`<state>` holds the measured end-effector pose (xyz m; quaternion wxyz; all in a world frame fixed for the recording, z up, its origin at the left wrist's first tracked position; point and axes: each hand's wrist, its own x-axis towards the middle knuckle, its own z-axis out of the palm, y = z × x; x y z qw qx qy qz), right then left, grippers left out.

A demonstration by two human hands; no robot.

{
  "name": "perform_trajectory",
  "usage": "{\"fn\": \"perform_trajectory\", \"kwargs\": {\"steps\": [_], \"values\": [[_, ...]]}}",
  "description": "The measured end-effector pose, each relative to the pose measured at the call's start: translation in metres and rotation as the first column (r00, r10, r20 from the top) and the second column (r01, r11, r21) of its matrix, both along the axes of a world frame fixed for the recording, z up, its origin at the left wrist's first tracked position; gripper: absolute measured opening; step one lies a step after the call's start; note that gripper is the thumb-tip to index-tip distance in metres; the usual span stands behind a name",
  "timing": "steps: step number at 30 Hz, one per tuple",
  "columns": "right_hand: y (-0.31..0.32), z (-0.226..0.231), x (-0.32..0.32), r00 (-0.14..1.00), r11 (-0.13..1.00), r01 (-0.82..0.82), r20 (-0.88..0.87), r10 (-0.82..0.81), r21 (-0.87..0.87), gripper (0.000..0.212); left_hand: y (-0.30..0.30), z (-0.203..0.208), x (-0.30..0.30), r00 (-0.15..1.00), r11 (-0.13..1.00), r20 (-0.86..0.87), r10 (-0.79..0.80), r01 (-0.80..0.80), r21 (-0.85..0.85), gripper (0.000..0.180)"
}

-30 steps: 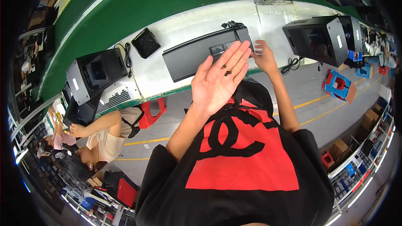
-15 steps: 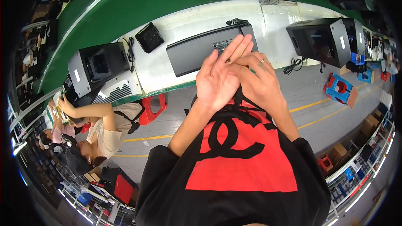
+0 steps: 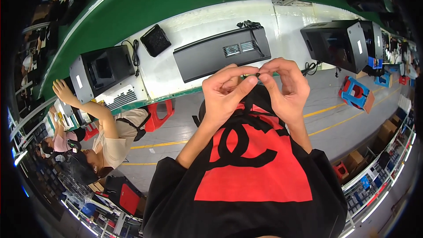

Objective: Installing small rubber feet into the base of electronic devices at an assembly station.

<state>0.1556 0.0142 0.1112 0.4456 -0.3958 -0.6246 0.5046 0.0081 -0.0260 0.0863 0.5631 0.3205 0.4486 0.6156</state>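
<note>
A tiny black piece point(image 3: 258, 75), its kind too small to make out, is pinched between the fingertips of both hands in front of my chest. My left hand point(image 3: 222, 91) grips it from one side with thumb and forefinger, the other fingers curled. From the opposite side my right hand point(image 3: 288, 89) closes on it the same way. Just beyond them a long dark grey computer case point(image 3: 207, 57) lies on the white bench point(image 3: 174, 77), with vent grilles point(image 3: 240, 48) on its upper face. A bundle of black cable point(image 3: 249, 24) rests at its far edge.
Other computer cases stand left point(image 3: 105, 68) and right point(image 3: 337, 44), with a coiled cable point(image 3: 135, 57) and a black square box point(image 3: 155, 40) between. A red stool point(image 3: 159, 114) sits under the bench. At left works another person point(image 3: 112, 145). Blue-and-red stools point(image 3: 356, 93) stand right.
My left hand has turned from a flat open palm into a pinch. My right hand has come off that palm, and both fingertips now meet, slightly lower. The person at left has raised an arm.
</note>
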Motion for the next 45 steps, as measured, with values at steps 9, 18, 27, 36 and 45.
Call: {"fn": "perform_trajectory", "kwargs": {"steps": [9, 18, 27, 36, 45], "values": [[0.004, -0.001, -0.004, 0.978, 0.963, -0.054, -0.206, -0.002, -0.263, 0.018, 0.006, -0.010, 0.003, 0.839, 0.986, 0.542, -0.053, 0.129, -0.104, 0.015], [0.013, 0.002, -0.004, 0.955, 0.967, 0.005, 0.286, -0.080, 0.253, 0.021, 0.008, -0.013, 0.003, 0.865, 0.974, 0.493, -0.089, 0.179, -0.139, 0.017], [-0.003, -0.030, 0.019, 0.856, 0.856, -0.141, 0.496, -0.147, 0.497, 0.022, -0.006, -0.045, 0.005, 0.933, 0.909, 0.278, -0.228, 0.306, -0.283, 0.018], [-0.016, -0.075, 0.037, 0.833, 0.987, -0.160, 0.541, 0.116, 0.035, 0.015, -0.010, -0.095, 0.008, 0.836, 0.760, 0.404, -0.371, 0.523, -0.385, 0.021], [0.032, -0.189, 0.064, 0.638, 0.913, -0.208, 0.756, -0.144, 0.350, 0.012, -0.005, -0.131, -0.010, 0.938, 0.734, 0.136, -0.317, 0.334, -0.591, 0.030]]}}
